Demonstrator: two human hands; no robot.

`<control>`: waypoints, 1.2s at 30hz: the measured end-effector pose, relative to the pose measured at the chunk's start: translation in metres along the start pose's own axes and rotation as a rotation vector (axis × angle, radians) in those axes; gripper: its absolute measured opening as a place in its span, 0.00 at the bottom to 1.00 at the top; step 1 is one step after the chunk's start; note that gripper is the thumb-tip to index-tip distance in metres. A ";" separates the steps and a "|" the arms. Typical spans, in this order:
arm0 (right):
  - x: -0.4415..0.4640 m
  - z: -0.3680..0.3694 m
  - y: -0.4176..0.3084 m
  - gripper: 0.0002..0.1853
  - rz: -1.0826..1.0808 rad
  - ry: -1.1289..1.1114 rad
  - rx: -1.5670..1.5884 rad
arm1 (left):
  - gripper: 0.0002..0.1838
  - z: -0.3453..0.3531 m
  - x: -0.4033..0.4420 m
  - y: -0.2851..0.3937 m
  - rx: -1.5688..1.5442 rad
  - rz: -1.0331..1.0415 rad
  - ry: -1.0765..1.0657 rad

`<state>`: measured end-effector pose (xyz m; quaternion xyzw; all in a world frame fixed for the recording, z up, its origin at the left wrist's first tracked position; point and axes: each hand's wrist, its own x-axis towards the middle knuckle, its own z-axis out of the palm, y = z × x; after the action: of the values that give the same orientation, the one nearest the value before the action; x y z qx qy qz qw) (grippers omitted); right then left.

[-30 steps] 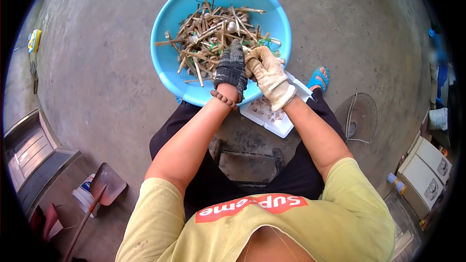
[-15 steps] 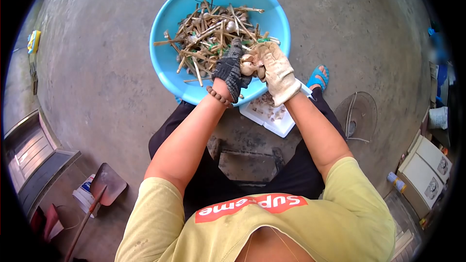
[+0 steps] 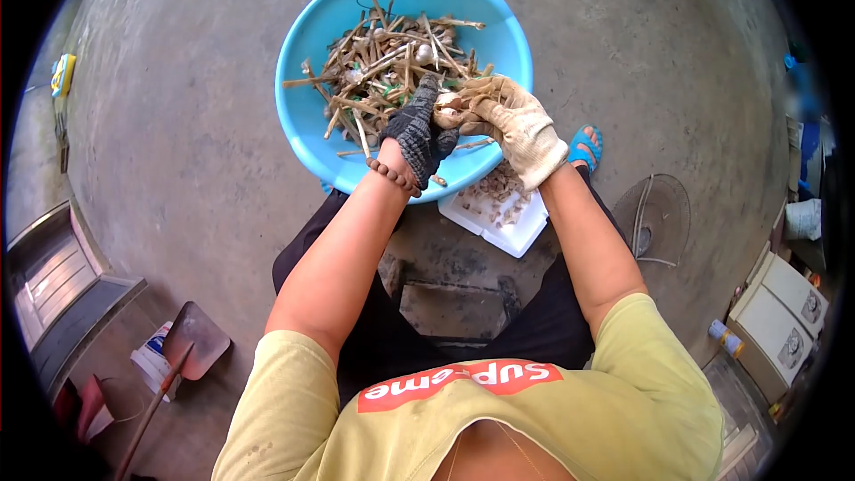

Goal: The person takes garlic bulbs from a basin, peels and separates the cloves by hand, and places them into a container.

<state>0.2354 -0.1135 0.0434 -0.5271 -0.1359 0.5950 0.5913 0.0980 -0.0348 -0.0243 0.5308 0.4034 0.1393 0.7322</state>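
Observation:
Both hands meet over the near right part of a large light-blue basin [image 3: 307, 120]. My left hand [image 3: 417, 132], in a dark grey knitted glove, is closed on a garlic bulb [image 3: 448, 112]. My right hand [image 3: 517, 120], in a cream work glove, grips the same bulb from the other side, its fingers bent over it. The gloves partly cover the bulb. Dry garlic with long stalks [image 3: 383, 62] is heaped in the basin, with bits of green among it. Below the right hand stands a white tray [image 3: 512, 236] holding loose garlic cloves [image 3: 499, 196].
A wire fan cover [image 3: 655, 218] lies on the concrete floor at the right. To the left are a shovel [image 3: 198, 338] and a white bucket [image 3: 153, 359]. Boxes [image 3: 779, 316] and a small can [image 3: 726, 337] stand at the right edge. A blue sandal [image 3: 583, 147] shows beside the basin.
My right hand has turned and shifted slightly right and down, uncovering more of the tray. The left hand has tilted and moved a little left. Both stay on the garlic bulb.

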 end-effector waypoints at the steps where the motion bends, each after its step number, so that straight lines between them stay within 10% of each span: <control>1: 0.000 0.000 0.000 0.09 -0.002 -0.022 0.027 | 0.25 0.000 0.000 0.003 0.000 0.000 0.001; 4: -0.001 0.001 -0.005 0.09 0.010 -0.036 0.031 | 0.20 0.004 -0.002 0.024 -0.687 -0.455 0.045; 8: -0.003 0.002 -0.014 0.10 0.029 0.034 -0.057 | 0.18 0.017 -0.014 0.049 -0.578 -0.251 0.033; 10: -0.003 0.003 -0.015 0.10 0.012 0.049 -0.129 | 0.12 0.015 -0.010 0.054 -0.787 -0.506 -0.016; 11: -0.003 0.004 -0.015 0.10 -0.005 0.064 -0.200 | 0.14 0.012 -0.007 0.026 -0.273 -0.133 -0.102; 16: -0.004 0.005 -0.009 0.10 0.011 0.053 -0.350 | 0.12 0.016 -0.018 0.043 -0.298 -0.055 -0.140; 18: -0.007 0.008 -0.013 0.10 0.049 0.034 -0.219 | 0.08 0.007 -0.012 0.038 0.810 0.813 -0.030; 22: -0.003 0.003 -0.005 0.11 0.014 -0.009 -0.289 | 0.12 0.006 -0.008 0.026 0.844 0.595 -0.120; 24: -0.006 0.009 -0.009 0.11 0.036 -0.002 -0.282 | 0.20 0.006 -0.002 0.006 0.097 0.128 -0.168; 30: -0.003 0.003 -0.002 0.10 -0.022 -0.016 -0.554 | 0.19 0.013 -0.019 0.048 0.804 0.453 -0.140; 31: -0.004 0.003 -0.002 0.10 -0.021 -0.017 -0.554 | 0.21 0.014 -0.014 0.047 0.206 -0.207 -0.232; 36: -0.001 0.001 -0.008 0.08 -0.056 0.077 -0.434 | 0.21 0.012 -0.013 0.029 0.533 0.255 -0.153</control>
<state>0.2387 -0.1124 0.0503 -0.6605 -0.2527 0.5147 0.4848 0.1055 -0.0393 0.0086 0.7596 0.2996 0.0791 0.5719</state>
